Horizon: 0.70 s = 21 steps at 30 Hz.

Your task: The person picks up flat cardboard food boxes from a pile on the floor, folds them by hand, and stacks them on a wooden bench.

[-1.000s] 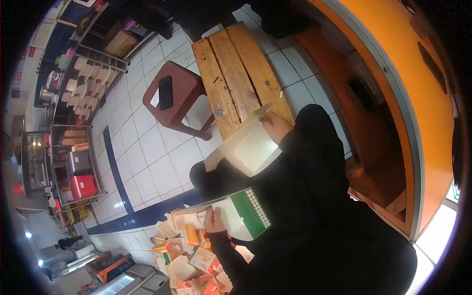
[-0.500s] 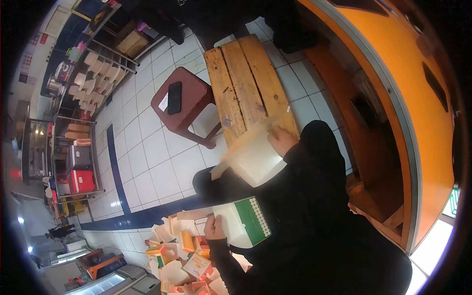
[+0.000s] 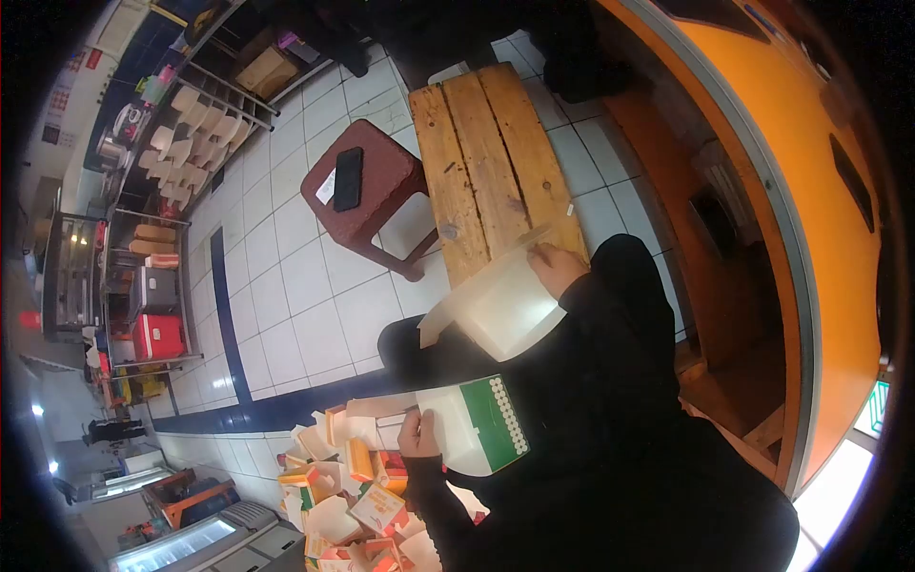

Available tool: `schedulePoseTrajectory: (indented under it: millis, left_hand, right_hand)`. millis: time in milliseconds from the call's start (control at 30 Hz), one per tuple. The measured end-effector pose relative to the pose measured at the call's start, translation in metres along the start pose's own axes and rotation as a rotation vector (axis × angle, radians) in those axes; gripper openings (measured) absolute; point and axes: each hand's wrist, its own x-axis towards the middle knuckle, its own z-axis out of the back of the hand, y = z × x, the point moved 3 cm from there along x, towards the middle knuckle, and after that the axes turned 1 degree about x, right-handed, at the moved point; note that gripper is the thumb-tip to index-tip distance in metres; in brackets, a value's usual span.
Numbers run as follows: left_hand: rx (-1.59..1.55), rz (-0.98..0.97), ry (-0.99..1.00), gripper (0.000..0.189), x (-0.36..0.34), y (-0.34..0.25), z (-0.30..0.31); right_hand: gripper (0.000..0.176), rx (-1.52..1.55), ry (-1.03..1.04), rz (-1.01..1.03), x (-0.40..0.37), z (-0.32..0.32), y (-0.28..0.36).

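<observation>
My left hand [image 3: 416, 434] is closed on the edge of a partly folded carton [image 3: 456, 431], white inside, with a green panel edged by a row of white round shapes. Higher up, my right hand [image 3: 559, 271] pinches the upper right edge of a cream card sheet [image 3: 500, 310] with raised, bent flaps. That sheet lies over my lap and the near end of the wooden bench [image 3: 486, 157]. Below and left of my left hand is a heap of folded cartons [image 3: 379, 508] in white, orange, red and green.
A dark red stool [image 3: 370, 195] carries a black phone [image 3: 348, 179] and a white paper. Shelves at the left hold stacked cartons [image 3: 195, 138] and a red box [image 3: 157, 337]. An orange counter [image 3: 753, 124] stands at the right. Dark-clothed people are partly visible at the top.
The view has shifted slightly, so stool and bench appear a little further right. Both hands keep their holds, and the cartons show little change.
</observation>
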Motion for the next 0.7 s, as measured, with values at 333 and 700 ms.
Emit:
schedulePoseTrajectory:
  millis: [333,700]
  left_hand:
    - [0.035,-0.034,-0.052,0.019,0.004,0.017,0.003]
    - [0.011,-0.099,-0.23,0.019,0.01,-0.015,-0.003]
  right_hand:
    - [0.041,-0.016,-0.008,-0.04,0.004,-0.007,-0.019]
    - [0.027,-0.254,-0.249,0.01,0.002,0.001,-0.005]
